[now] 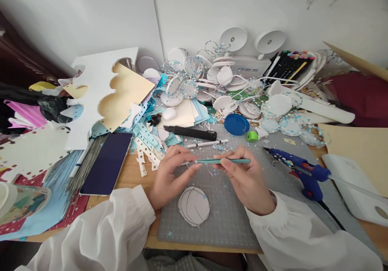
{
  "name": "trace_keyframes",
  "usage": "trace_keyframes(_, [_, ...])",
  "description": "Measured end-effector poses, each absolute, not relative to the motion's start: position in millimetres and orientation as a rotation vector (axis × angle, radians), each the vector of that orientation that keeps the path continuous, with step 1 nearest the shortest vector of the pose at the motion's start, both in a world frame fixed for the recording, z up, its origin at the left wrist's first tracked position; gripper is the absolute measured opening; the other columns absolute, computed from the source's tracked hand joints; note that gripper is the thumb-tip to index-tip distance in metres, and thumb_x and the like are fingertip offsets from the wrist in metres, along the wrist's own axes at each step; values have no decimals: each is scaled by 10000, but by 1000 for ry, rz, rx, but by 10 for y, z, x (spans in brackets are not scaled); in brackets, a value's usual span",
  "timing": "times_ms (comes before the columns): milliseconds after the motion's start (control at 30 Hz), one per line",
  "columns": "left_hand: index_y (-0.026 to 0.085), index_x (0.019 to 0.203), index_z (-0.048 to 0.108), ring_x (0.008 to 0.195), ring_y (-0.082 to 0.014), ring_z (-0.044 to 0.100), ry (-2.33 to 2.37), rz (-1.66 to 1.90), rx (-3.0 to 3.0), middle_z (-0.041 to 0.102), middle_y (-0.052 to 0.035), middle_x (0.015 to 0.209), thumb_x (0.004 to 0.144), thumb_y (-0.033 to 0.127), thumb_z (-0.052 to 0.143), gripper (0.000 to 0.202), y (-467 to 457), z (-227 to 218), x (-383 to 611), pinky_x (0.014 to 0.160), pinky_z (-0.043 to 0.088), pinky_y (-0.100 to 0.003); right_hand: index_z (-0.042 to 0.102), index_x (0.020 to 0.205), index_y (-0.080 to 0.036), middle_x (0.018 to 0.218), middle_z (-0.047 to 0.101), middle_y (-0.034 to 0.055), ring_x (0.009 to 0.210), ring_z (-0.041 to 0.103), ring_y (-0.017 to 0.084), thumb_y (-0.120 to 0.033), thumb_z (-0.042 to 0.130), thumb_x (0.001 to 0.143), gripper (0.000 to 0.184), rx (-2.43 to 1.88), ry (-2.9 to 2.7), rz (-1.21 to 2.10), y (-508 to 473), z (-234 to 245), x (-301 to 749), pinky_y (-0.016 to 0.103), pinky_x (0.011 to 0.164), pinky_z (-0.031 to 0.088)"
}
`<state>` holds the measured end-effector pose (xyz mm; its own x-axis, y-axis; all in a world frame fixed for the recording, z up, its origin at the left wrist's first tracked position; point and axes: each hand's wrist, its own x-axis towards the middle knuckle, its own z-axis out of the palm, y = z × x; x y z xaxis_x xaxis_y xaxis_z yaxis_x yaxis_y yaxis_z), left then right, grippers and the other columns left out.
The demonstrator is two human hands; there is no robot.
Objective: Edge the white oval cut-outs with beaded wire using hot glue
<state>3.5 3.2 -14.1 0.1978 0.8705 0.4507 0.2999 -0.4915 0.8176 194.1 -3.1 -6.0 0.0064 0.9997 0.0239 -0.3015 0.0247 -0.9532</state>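
My right hand holds a pair of teal tweezers level between thumb and fingers, tips pointing left. At those tips, the thumb and forefinger of my left hand come together in a pinch. A speck of light blue shows there, too small to name. Below both hands, a round white disc with thin wire looped over it lies on the grey cutting mat. One small blue star rests near the mat's front left.
A blue glue gun lies right of my right hand. Beyond my hands are a black utility knife, a white pen and a blue lid. A phone lies left; wired white discs pile up behind.
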Motion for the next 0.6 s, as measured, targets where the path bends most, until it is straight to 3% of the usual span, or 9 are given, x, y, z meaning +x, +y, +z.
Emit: trace_keyframes(600, [182,908,664,866,-161,570,1012,1255,1801,615,-49,867,905,150,550,119,45,-129,19,777,460,-294,583,737,-223,830,676,5,882,702,193,-233,747,786,172,-921,-1020,1236,-28,-57,1993,318,676,642])
